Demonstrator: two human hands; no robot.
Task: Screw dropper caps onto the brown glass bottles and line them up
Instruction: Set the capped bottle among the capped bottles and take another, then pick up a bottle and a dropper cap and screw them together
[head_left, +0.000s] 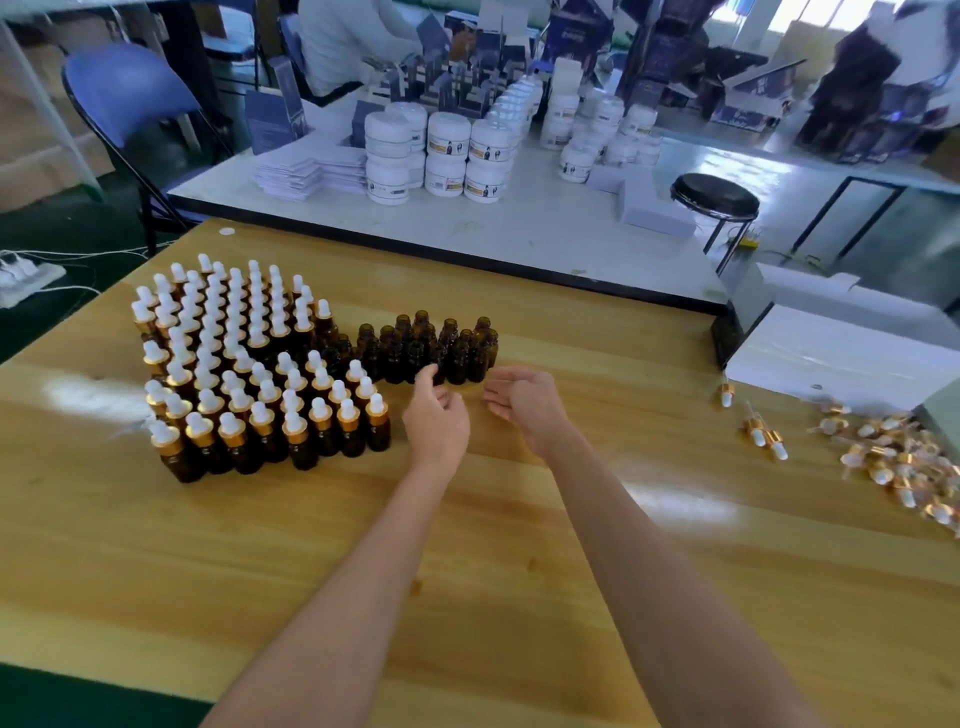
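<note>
A pale wooden table (519, 571) is filling the lower part of the view, its varnish catching glare in two patches. Beyond its far edge a white table (519, 228) with a black rim is running across the room, and green flooring is showing at the left. A blue folding chair (130, 88) is standing at the far left, and a black round stool (714, 195) is standing at the right, near the white table's corner. On the white table, stacked white jars (447, 150) are sitting beside piles of white leaflets (311, 171), and dark printed cartons (857, 78) are crowding the back, blurred.

On the wooden table, a dense block of capped bottles (249, 374) is standing at the left, white bulbs upward. Against its right side, a smaller cluster of uncapped brown bottles (431, 348) is standing upright. A loose pile of dropper caps (893, 462) is lying at the far right edge, beside a white box (831, 364), well apart from the bottles.

Two bare forearms are reaching in from the bottom. The left hand (436, 421) is hovering just in front of the uncapped bottles, fingers loosely curled round nothing, its thumb overlapping one bottle; whether it is touching cannot be told. The right hand (524, 402) is hanging just beside it, fingers relaxed and holding nothing.
</note>
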